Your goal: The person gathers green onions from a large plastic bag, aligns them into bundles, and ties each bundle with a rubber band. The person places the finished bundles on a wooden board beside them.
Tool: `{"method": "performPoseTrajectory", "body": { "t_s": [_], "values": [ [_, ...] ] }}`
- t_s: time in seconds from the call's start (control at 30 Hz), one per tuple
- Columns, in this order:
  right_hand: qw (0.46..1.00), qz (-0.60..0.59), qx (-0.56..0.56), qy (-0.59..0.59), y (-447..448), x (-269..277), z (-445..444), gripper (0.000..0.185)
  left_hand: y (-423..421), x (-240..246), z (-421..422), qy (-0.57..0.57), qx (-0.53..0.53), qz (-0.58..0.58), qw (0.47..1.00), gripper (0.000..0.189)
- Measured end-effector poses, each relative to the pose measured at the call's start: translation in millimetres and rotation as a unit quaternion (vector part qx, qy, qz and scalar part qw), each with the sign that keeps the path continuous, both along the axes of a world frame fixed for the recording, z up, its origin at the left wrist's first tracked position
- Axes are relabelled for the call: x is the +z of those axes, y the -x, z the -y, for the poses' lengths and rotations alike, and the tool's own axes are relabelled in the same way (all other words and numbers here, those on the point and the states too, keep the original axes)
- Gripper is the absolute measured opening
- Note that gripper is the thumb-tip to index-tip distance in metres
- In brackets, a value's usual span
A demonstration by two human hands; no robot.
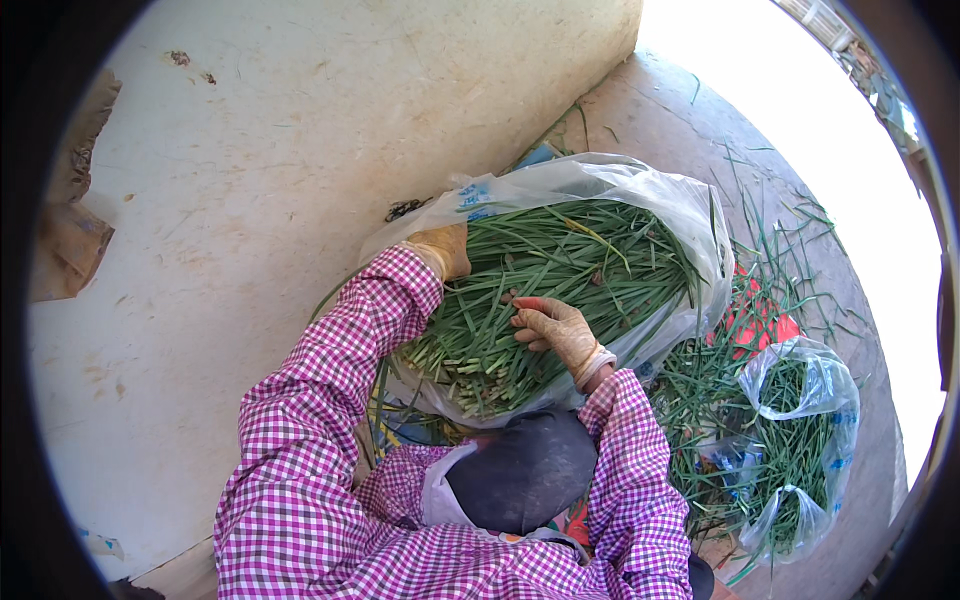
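Observation:
A large clear plastic bag (660,187) lies wide open in front of me, full of long green leafy stalks (555,262) that look like garlic chives, with pale cut ends toward me. My left hand (444,251), in a tan soiled glove, rests at the bag's left side against the stalks; its fingers are mostly hidden. My right hand (555,330), in a worn glove with bare fingertips, hovers over or touches the middle of the heap, fingers bent toward the thumb. A small brownish bit (510,295) lies by its fingertips; whether it is pinched is unclear.
A smaller clear bag (844,420) of green stalks stands at the right, among loose stalks (682,405) and red plastic (784,326). Scattered leaves lie on the concrete floor (660,97). A pale stained wall or panel (225,187) runs along the left. My dark-clad knee (525,469) is close below the bag.

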State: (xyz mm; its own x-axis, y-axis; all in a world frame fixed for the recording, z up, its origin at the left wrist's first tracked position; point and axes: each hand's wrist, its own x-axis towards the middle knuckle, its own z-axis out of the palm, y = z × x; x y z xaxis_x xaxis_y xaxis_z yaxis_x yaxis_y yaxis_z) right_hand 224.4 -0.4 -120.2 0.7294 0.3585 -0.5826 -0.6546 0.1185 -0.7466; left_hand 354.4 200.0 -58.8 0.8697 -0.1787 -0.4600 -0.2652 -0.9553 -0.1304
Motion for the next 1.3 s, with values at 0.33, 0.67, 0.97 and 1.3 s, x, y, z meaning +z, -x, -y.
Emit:
{"method": "performPoseTrajectory", "body": {
  "t_s": [0.33,0.67,0.97,1.3],
  "values": [
    [0.858,-0.077,-0.163,-0.481,23,-13,-26,0.066,133,-33,64,-0.070,-0.184,0.248,0.949,0.041],
    [0.869,-0.204,-0.300,-0.336,26,-56,-24,0.033,126,25,43,0.296,-0.044,0.226,0.927,0.046],
    [0.866,-0.153,-0.235,-0.414,46,-17,-7,0.050,156,-4,73,0.236,-0.032,0.167,0.957,0.062],
    [0.877,-0.164,-0.238,-0.385,85,9,111,0.033,172,26,113,0.672,-0.009,-0.114,0.732,0.048]
  ]
}}
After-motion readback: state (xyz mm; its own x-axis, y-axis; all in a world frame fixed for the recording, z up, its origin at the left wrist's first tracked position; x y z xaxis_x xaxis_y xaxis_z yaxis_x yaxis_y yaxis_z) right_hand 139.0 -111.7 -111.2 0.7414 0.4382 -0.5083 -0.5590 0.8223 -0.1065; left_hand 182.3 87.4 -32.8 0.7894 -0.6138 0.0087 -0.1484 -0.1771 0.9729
